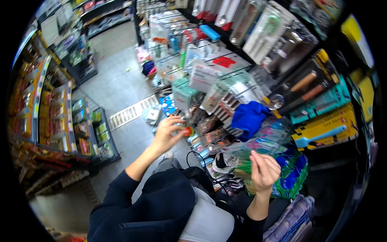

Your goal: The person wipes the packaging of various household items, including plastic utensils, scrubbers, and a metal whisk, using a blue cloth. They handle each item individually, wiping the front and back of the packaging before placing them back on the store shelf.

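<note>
My left hand (168, 133) is raised in front of the hanging goods, its fingers apart and curved, with nothing seen in its grasp. A small red and orange item (188, 131) shows just beyond its fingertips; whether they touch is unclear. At the right, my right hand (265, 170) has its fingers curled together in front of a green and blue plastic package (291, 175); whether something small is pinched there cannot be told. Between and beyond both hands, a blue cloth-like item (249, 118) lies against packets hanging on metal display hooks (225, 57).
Carded utensils, including a yellow-backed pack (328, 128), hang at the right. Black cables (216, 180) loop near my lap. Folded purple textiles (290, 216) lie at the lower right. Snack shelves (56, 118) stand left, across a tiled aisle (121, 78) with a floor grate (133, 112).
</note>
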The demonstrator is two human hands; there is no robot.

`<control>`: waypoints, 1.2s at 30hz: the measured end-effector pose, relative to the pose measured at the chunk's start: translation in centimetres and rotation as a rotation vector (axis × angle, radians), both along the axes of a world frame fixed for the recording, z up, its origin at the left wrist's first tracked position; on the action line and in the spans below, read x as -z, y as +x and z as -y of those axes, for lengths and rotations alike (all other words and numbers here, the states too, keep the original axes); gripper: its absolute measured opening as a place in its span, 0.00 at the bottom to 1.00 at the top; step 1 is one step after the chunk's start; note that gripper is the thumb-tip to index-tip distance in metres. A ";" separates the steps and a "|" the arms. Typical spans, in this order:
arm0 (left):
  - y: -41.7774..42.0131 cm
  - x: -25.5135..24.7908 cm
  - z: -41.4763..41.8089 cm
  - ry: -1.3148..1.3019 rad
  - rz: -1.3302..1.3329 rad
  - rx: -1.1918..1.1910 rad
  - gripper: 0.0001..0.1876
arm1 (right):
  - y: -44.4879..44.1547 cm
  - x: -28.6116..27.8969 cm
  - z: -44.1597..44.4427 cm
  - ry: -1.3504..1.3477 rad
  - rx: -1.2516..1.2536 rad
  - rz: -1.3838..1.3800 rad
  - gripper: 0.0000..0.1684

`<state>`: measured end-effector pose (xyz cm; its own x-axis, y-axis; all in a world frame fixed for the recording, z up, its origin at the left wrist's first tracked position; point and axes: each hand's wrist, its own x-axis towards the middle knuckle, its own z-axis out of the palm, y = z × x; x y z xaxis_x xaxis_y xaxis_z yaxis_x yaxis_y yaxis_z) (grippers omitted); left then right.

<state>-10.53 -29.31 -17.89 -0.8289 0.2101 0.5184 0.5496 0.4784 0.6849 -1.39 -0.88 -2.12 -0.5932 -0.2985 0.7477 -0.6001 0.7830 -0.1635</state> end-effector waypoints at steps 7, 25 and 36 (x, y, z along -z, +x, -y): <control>3.1 6.0 13.7 0.139 0.306 -0.697 0.06 | -3.6 6.8 3.1 -0.158 0.062 0.273 0.04; -11.5 15.2 29.5 0.059 0.663 -0.578 0.10 | -24.1 17.6 20.6 -0.081 0.077 1.150 0.19; -20.9 38.5 31.5 0.198 1.213 -0.549 0.55 | -39.4 56.6 30.1 -0.158 0.060 1.892 0.64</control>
